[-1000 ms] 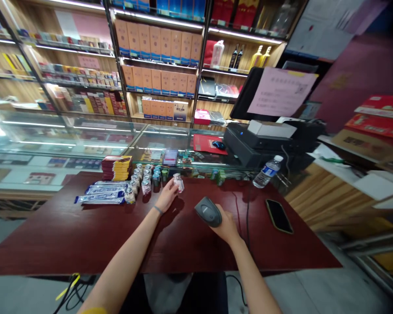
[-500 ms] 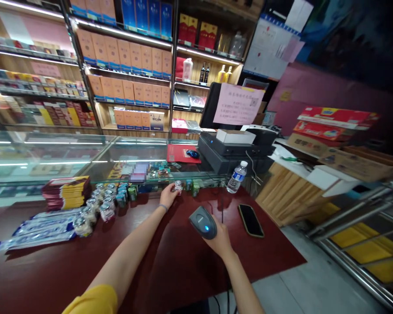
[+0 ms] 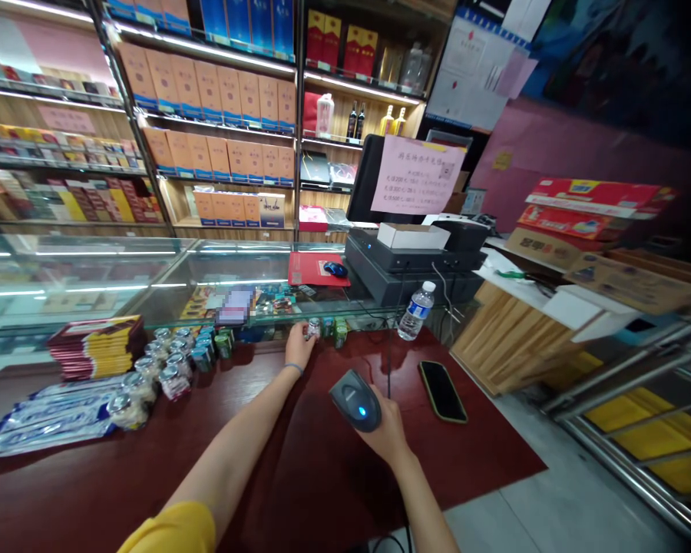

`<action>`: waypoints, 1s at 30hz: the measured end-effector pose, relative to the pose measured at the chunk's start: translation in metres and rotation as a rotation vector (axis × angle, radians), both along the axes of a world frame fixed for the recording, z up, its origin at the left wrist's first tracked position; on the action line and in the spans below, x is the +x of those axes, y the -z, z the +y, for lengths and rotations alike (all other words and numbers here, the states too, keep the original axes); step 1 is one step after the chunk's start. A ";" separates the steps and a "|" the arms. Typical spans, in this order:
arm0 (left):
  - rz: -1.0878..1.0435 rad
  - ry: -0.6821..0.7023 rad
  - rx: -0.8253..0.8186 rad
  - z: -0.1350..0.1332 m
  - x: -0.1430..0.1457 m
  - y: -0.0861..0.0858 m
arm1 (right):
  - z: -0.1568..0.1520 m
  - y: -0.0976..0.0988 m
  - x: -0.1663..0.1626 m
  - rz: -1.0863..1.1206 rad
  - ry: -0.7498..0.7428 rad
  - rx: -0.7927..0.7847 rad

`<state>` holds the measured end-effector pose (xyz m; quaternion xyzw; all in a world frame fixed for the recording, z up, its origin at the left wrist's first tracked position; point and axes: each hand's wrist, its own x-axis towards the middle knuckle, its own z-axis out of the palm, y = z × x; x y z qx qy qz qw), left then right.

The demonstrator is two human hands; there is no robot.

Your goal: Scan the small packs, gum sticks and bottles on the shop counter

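Note:
My left hand [image 3: 300,346] reaches to the far side of the dark red tabletop [image 3: 316,476], its fingers closed round a small clear jar [image 3: 313,328] with a silvery lid. Just right of that jar stand small green containers [image 3: 339,332]. In my right hand [image 3: 391,430] is a dark grey barcode scanner [image 3: 355,401] with a lit blue light, held above the table. Several clear lidded jars [image 3: 176,376] and small blue-green containers [image 3: 203,352] are grouped on the left, beside blue-and-white packets [image 3: 57,418] and a stack of maroon and yellow packs [image 3: 97,349].
A water bottle [image 3: 416,311] and a phone [image 3: 443,392] are at the right. Behind the table runs a glass display counter [image 3: 173,265] with a mouse [image 3: 335,269] and a monitor [image 3: 364,180]. Cardboard boxes [image 3: 639,280] and a metal rail [image 3: 622,461] stand farther right.
The view has shifted slightly, so the goods on the left appear farther left and lower. Both hands keep nearly the same places, still on the jar and the scanner.

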<state>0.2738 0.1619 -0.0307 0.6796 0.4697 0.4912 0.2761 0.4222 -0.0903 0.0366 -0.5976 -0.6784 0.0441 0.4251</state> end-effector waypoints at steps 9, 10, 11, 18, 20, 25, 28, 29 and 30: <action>-0.092 -0.001 -0.010 -0.025 -0.029 0.002 | 0.002 0.001 -0.010 0.009 0.050 0.002; -0.101 0.001 -0.013 -0.035 -0.041 0.000 | 0.003 0.001 -0.013 0.015 0.051 0.008; -0.110 0.005 -0.016 -0.046 -0.053 -0.003 | 0.004 0.001 -0.017 0.018 0.051 0.015; -0.159 -0.119 0.052 -0.122 -0.171 -0.029 | 0.015 0.002 -0.065 0.025 -0.054 0.072; -0.169 -0.211 0.061 -0.136 -0.204 -0.033 | 0.018 0.001 -0.083 0.022 -0.090 0.084; -0.177 -0.436 0.082 -0.159 -0.275 -0.036 | 0.020 -0.003 -0.123 -0.011 -0.180 0.099; -0.173 -0.549 0.108 -0.166 -0.308 -0.038 | 0.022 -0.003 -0.141 -0.033 -0.208 0.116; -0.167 -0.579 0.119 -0.167 -0.317 -0.039 | 0.023 -0.003 -0.146 -0.036 -0.216 0.117; -0.157 -0.603 0.130 -0.168 -0.324 -0.039 | 0.023 -0.002 -0.150 -0.036 -0.227 0.114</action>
